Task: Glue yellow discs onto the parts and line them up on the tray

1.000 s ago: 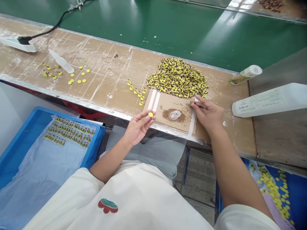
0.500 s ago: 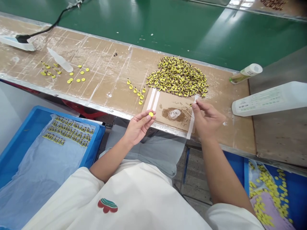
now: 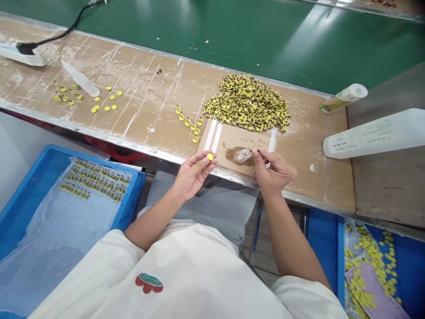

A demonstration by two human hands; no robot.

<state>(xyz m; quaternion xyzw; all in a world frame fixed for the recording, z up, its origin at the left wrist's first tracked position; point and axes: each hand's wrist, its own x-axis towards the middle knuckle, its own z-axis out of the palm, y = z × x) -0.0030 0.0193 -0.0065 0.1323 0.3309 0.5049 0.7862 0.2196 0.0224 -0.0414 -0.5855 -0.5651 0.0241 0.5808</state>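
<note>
The left hand is raised just in front of the near edge of the bench, palm turned up, its grip pressed together on a small yellow disc pinched between thumb and fingertips. The disc sits at the top of the fingers, just beside the left edge of a cardboard sheet that lies flat on the bench.

The right hand rests over the near right part of that sheet, its grip closed on a thin stick whose tip points left and touches a blob of clear glue in the middle of a brown stain on the cardboard. Two white strips run along the left side of the sheet and one more white strip along the right, partly covered by the right hand.

Just behind the sheet lies a big heap of small yellow and dark pieces. A few single yellow pieces stand to the left of it. Farther left lie more yellow discs and a clear dropper bottle. A white bottle lies on its side to the right. Below the bench, a blue tray on the left holds rows of finished pieces on a blue sheet.
</note>
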